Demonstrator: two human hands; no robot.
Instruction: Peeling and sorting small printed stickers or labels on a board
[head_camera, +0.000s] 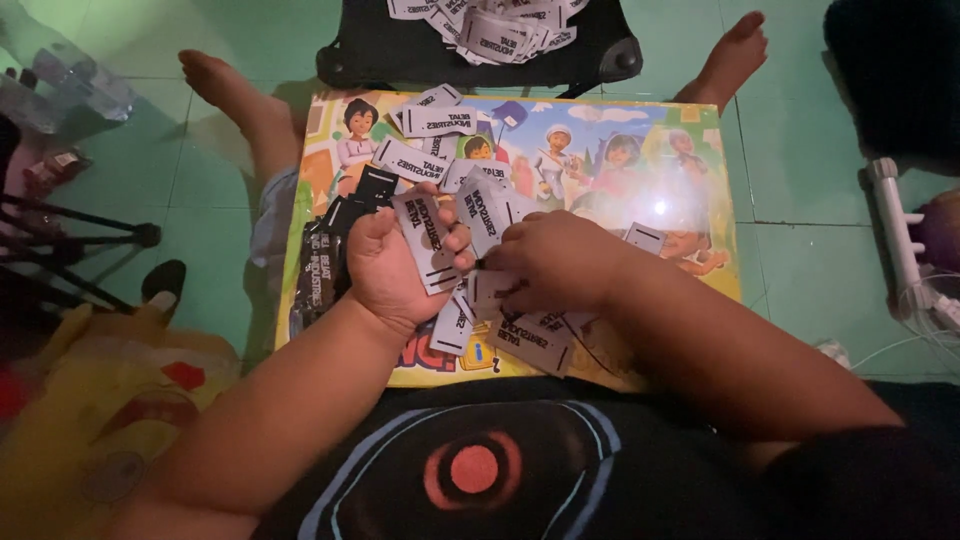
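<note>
My left hand grips a small grey printed paper tag between thumb and fingers, held upright. Just to its right, my right hand pinches other tags over a loose pile of them. Both hands hover above a colourful cartoon-printed board that lies across my lap. More grey tags lie scattered on the board's far left, and a stack of black tags sits at its left edge.
A black tray heaped with tags stands beyond the board. My bare feet rest on the green tiled floor. A plastic bottle, a tripod and a yellow plush toy are at left; a white power strip at right.
</note>
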